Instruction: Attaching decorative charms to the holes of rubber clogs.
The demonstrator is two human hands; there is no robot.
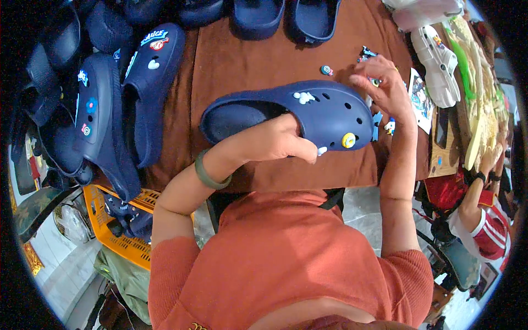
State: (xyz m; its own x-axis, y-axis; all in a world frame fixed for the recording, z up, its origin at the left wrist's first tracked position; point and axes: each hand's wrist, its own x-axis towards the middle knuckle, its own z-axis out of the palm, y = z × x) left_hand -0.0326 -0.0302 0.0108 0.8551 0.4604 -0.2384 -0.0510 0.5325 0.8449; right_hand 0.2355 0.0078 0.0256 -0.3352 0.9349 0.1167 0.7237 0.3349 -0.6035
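A navy blue clog lies sideways on the brown cloth, toe to the right. White, yellow and small pale charms sit on its perforated upper. My left hand reaches into the foot opening and grips the upper, thumb outside near the pale charm. Just past the toe, my right hand hovers over loose charms with bent fingers apart; nothing shows held in them. Around it lie a round swirl charm, a dark blue and white charm, a blue charm and a white figure charm.
Several navy clogs, some with charms, crowd the left and far edges. A white clog and a printed card lie at right. An orange crate stands low left. Another person's arm reaches in at far right.
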